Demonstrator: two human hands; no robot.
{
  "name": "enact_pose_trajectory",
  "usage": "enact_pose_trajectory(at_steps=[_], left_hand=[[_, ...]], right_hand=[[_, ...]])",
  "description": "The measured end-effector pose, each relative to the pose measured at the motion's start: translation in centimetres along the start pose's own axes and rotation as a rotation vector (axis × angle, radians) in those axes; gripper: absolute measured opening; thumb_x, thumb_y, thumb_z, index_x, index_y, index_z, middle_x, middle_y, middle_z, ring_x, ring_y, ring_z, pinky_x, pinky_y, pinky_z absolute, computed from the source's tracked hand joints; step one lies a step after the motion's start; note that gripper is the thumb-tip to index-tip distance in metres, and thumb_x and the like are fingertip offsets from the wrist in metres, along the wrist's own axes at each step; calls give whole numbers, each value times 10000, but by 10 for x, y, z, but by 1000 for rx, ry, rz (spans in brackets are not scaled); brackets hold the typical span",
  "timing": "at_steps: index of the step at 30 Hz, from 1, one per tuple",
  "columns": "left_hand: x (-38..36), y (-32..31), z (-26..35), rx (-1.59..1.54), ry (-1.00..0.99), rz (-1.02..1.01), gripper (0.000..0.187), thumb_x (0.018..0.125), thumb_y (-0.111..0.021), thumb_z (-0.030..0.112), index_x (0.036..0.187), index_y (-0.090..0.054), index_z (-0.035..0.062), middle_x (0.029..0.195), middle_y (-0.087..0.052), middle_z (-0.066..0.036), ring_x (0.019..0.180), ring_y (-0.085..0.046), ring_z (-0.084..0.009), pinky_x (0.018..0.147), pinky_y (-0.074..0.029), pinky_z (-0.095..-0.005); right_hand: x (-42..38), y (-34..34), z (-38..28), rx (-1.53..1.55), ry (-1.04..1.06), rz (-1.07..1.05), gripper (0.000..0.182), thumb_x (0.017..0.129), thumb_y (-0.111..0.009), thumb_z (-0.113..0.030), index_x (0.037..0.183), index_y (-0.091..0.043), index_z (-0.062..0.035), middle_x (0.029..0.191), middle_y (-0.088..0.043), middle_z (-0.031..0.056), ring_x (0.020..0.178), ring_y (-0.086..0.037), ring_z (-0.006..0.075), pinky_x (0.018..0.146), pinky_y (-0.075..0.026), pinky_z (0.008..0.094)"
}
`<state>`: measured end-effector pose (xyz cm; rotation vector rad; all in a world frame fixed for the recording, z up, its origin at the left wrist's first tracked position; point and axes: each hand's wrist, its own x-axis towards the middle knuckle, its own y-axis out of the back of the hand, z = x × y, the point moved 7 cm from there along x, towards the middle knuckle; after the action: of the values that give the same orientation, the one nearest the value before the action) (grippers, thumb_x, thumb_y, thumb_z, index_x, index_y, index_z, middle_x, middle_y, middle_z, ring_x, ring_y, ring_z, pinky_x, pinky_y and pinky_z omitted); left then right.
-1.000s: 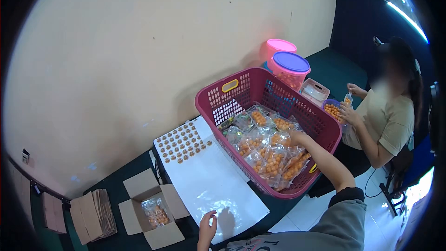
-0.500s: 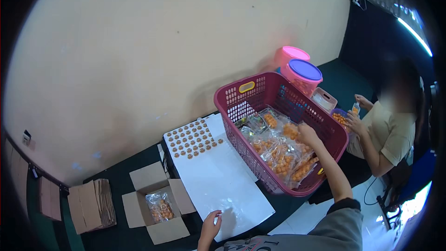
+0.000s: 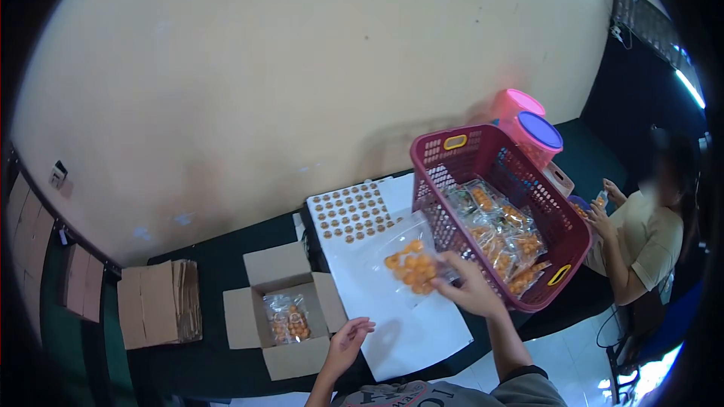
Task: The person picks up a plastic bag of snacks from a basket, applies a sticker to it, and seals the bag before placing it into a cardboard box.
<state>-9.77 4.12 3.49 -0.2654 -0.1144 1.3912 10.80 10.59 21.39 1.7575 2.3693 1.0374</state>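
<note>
Right hand point(image 3: 471, 290) pinches one snack bag point(image 3: 407, 262), held above the white sheet point(image 3: 400, 316) just left of the red basket point(image 3: 498, 215). Left hand point(image 3: 348, 339), fingers loosely open and holding nothing, hovers by one open box point(image 3: 283, 309) containing one bag. Two lidded tubs point(image 3: 528, 120) stand far right.

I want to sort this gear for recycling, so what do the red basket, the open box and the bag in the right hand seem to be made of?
Red basket: probably rigid moulded plastic, with perforated walls.
Open box: corrugated cardboard, plain matt brown flaps.
Bag in the right hand: thin clear plastic film, glossy, orange balls showing through.
</note>
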Motion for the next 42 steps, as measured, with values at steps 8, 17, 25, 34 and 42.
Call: enact_pose_trajectory(at_steps=[8,17,25,34,42], left_hand=[[-33,59,56,-162,-246,255,295,823,-587,171,1049,-506,0,968,-565,-67,873,-539,-106,741,-446,-242],[-68,115,59,56,-91,118,278,793,-626,146,1002,-537,-15,838,-574,-18,733,-531,-59,615,-442,-197],[-93,150,54,4,17,63,221,801,-617,158,937,-565,-9,807,-568,-9,720,-514,-44,608,-412,-176],[-96,165,57,78,-87,241,206,819,-600,189,866,-594,-11,705,-560,3,629,-505,-29,542,-394,-157],[-102,174,39,50,193,82,210,835,-573,201,882,-586,-3,716,-572,-31,619,-538,-76,562,-436,-191]], right_hand=[[-24,-182,-2,576,-313,-309,305,798,-608,-108,1049,-488,18,933,-578,67,814,-550,92,720,-450,241],[-27,-254,-31,857,-536,-420,298,817,-587,-142,1055,-539,30,955,-588,56,870,-542,95,787,-427,239],[-31,-292,-34,915,-544,-266,286,851,-541,-170,1058,-515,25,993,-563,48,896,-533,96,799,-428,240],[-49,-310,-37,842,-582,-365,252,818,-594,-210,949,-554,2,828,-573,25,696,-522,69,631,-436,210],[-46,-320,-31,771,-569,-286,241,817,-593,-267,839,-566,-29,710,-552,-4,582,-460,45,517,-380,191]])
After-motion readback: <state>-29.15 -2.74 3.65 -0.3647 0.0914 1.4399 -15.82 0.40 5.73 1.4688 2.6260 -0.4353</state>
